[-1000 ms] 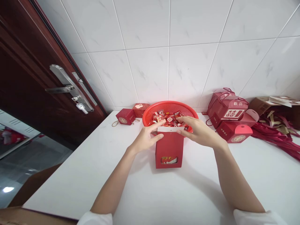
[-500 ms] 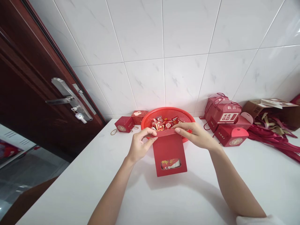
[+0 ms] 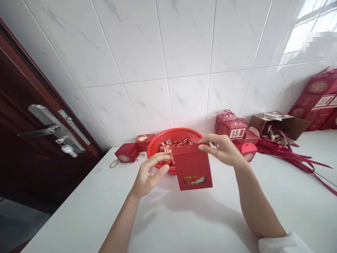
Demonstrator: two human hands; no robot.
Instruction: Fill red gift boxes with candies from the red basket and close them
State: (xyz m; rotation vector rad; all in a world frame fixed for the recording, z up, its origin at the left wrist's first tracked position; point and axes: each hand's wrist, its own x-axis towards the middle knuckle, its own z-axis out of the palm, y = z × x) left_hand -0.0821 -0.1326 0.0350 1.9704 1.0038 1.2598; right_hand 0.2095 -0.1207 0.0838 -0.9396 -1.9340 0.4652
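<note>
the white, smooth worktop point(image 3: 105, 211) carries all stock along its rear edge, presumably to keep each item within reach. the red, round, perforated plastic basket point(image 3: 151, 150) stands centrally, likely to serve both hands; its fine mesh wall flares outward. at the right, the brown, open cardboard carton point(image 3: 298, 124) lies beside crimson, flat, fabric-like ribbons point(image 3: 273, 146).

the red, flat-faced, matte card box point(image 3: 192, 161) is held in front of the basket, apparently raised, since a shadow falls below it. the right hand point(image 3: 225, 149) pinches its top fold at the right corner between thumb and fingers, probably to keep the fold closed. the left hand point(image 3: 147, 177) is spread, thumb apart from fingers, just beside the left edge; contact cannot be determined.

the rounded window point(image 3: 194, 180) exposes red and white contents. smallest are the glossy, red-wrapped sweets point(image 3: 166, 143) in the basket.
</note>
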